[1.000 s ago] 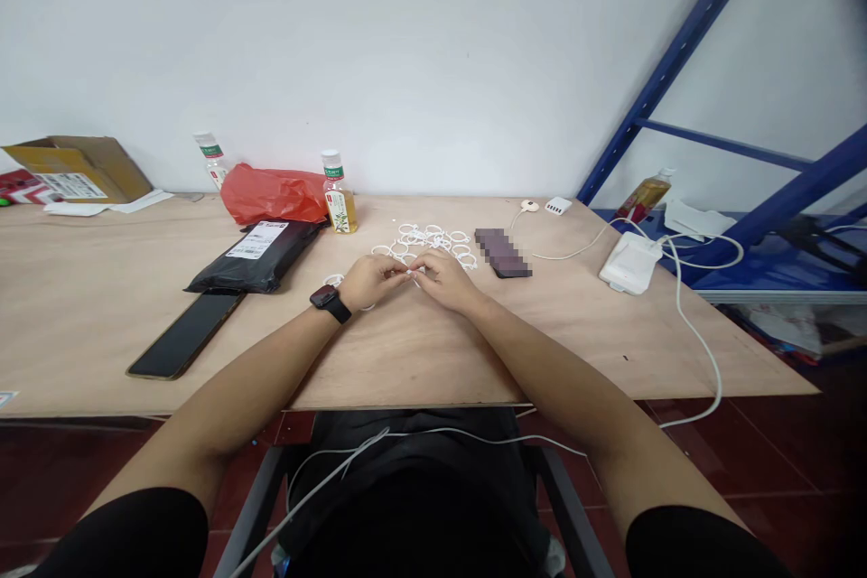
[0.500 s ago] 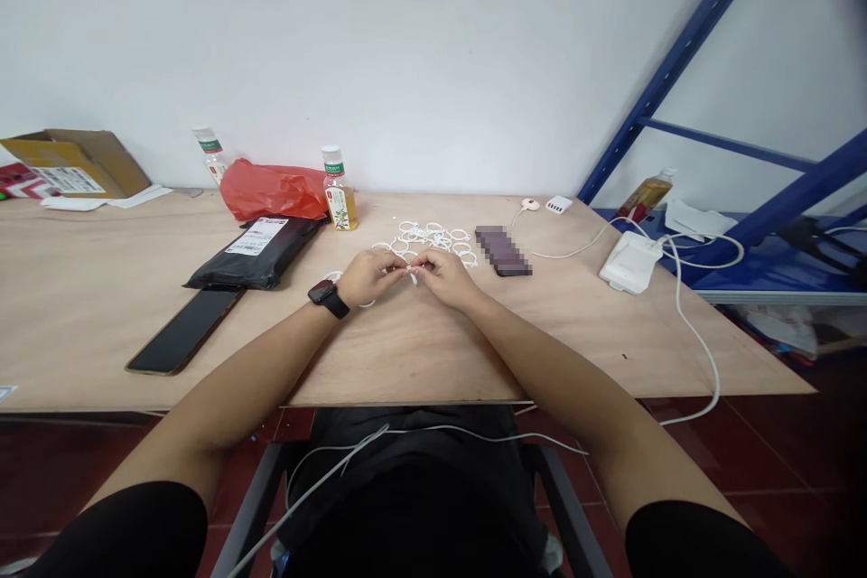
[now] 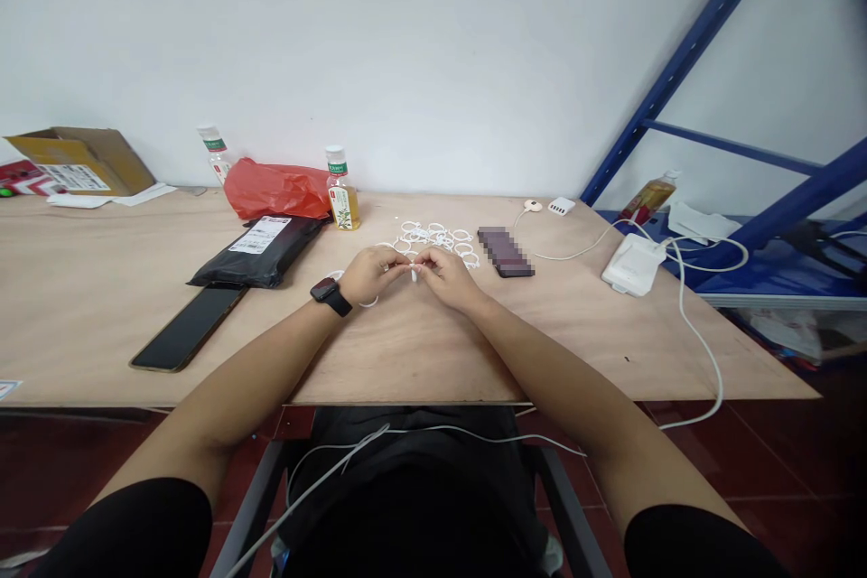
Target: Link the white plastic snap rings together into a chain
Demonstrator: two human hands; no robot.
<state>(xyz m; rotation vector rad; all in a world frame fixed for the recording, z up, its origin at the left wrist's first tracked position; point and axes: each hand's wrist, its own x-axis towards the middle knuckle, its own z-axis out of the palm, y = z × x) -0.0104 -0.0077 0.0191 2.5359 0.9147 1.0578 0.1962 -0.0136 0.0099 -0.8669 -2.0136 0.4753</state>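
My left hand (image 3: 369,274), with a black watch on its wrist, and my right hand (image 3: 447,275) meet fingertip to fingertip over the middle of the wooden table (image 3: 420,352). Both pinch a small white ring piece (image 3: 413,271) between them. Just beyond my hands lies a pile of several white rings (image 3: 437,239). Another white ring (image 3: 334,275) shows beside my left hand.
A black parcel (image 3: 261,250) and a dark phone (image 3: 186,330) lie to the left. Two drink bottles (image 3: 342,190) and a red bag (image 3: 275,190) stand at the back, a cardboard box (image 3: 81,161) far left. A dark device (image 3: 505,251), white charger (image 3: 633,264) and blue rack (image 3: 738,144) are right.
My hands stay together and shift slightly away from me; the fingers keep working the small white piece. The view drifts a little.
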